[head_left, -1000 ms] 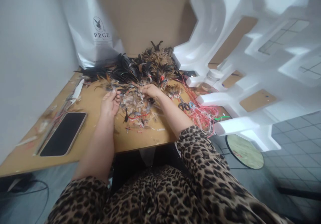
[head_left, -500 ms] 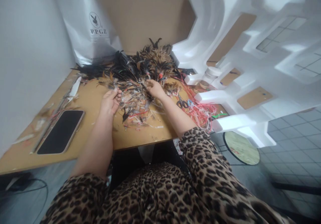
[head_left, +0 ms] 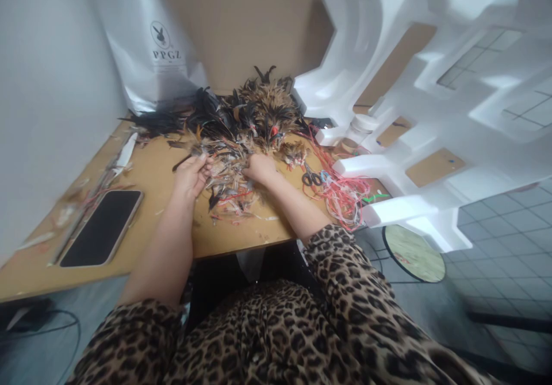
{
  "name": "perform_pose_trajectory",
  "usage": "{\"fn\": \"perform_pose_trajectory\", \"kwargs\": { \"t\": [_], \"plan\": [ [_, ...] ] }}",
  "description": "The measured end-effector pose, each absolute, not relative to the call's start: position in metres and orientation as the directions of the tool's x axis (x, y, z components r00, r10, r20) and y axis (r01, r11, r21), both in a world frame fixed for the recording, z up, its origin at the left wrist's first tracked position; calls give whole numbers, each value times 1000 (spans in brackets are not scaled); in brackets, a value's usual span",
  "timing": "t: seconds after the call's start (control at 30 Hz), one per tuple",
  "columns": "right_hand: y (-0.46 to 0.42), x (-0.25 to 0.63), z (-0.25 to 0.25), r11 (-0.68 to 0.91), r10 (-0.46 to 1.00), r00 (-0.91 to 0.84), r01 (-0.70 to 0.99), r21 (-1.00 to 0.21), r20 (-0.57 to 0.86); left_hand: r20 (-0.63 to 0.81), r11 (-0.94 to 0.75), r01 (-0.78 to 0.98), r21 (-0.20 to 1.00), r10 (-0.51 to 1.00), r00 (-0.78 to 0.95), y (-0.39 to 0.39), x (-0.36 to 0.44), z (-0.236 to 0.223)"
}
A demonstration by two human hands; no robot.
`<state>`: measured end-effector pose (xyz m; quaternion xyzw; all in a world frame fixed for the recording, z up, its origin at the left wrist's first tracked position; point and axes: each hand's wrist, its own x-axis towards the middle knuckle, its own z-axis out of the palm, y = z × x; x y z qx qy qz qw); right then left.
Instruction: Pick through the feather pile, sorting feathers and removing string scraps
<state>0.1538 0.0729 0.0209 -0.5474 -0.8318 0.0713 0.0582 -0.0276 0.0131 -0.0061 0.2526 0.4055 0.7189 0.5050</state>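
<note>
My left hand (head_left: 192, 173) is closed in a pinch at the left side of a loose pile of feathers (head_left: 228, 169). Brownish feathers (head_left: 196, 142) stick up from its fingertips. Over the right side of the same pile, my right hand (head_left: 261, 169) is curled with its knuckles up. Its fingertips are among the feathers, and what they grip is hidden. Behind both hands lie long black feathers (head_left: 209, 112) and a bushy brown feather bundle (head_left: 276, 106) with a red spot at its base.
Scissors with dark handles (head_left: 311, 177) lie right of my right hand, beside tangled pink and red strings (head_left: 345, 195). A phone (head_left: 103, 228) rests at the table's left front. White foam packing (head_left: 388, 161) stands along the right side. A silver bag (head_left: 159, 69) is at the back left.
My right hand has moved down and slightly left, from the back of the pile toward its middle, and its fingers now point down into it. My left hand stays nearly in place.
</note>
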Motion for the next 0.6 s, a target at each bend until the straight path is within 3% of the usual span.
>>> {"fn": "perform_pose_trajectory", "kwargs": {
  "t": [0.17,0.23,0.3,0.37,0.43,0.5,0.6],
  "plan": [
    [81,149,13,354,934,-356,921,-161,19,-40,-152,-506,849,937,-348,13,-27,-10],
    [85,153,11,330,942,-336,909,-256,25,-36,-151,-509,848,940,-339,13,-27,-10],
    [88,157,10,304,944,-329,835,-459,27,-32,-152,-516,843,943,-330,12,-25,-9],
    [88,161,10,238,947,-320,648,-723,24,-35,-145,-527,837,948,-316,11,-24,-9],
    [87,161,11,122,951,-308,394,-911,-5,-47,-128,-542,831,954,-297,11,-21,-8],
    [83,159,12,9,950,-310,181,-983,-48,-68,-98,-558,824,961,-268,11,-19,-8],
    [77,152,12,-81,937,-343,-16,-997,-70,-105,-25,-576,817,976,-192,10,-15,-8]
  ]
}}
